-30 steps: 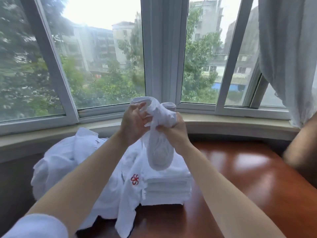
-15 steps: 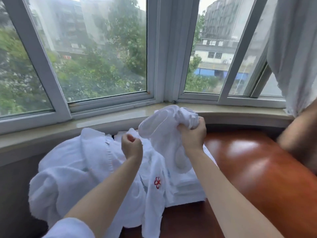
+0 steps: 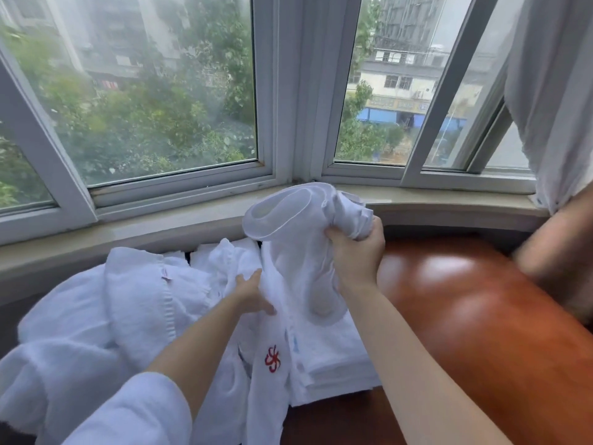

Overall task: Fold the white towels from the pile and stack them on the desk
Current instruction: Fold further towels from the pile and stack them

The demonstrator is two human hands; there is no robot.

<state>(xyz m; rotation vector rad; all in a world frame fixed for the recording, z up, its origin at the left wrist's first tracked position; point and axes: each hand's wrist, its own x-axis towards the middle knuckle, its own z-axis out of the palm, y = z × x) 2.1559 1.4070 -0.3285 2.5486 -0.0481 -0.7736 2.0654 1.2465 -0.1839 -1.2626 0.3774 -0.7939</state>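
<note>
Right hand [image 3: 357, 252]: I see it clenched on a bunched white towel [image 3: 298, 239], held up over the stack.
Left hand [image 3: 253, 295]: fingers straight, touching the hanging cloth (no grip).
Folded stack [image 3: 337, 358]: on the wooden desk [image 3: 475, 316], beneath the towel.
Pile [image 3: 128, 303]: loose, left, against the sill.

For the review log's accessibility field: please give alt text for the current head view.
A person's right hand grips a bunched white towel above a stack of folded towels on a glossy wooden desk, while the left hand reaches with straight fingers into the loose towel pile. Bay windows behind show trees and buildings.
</note>
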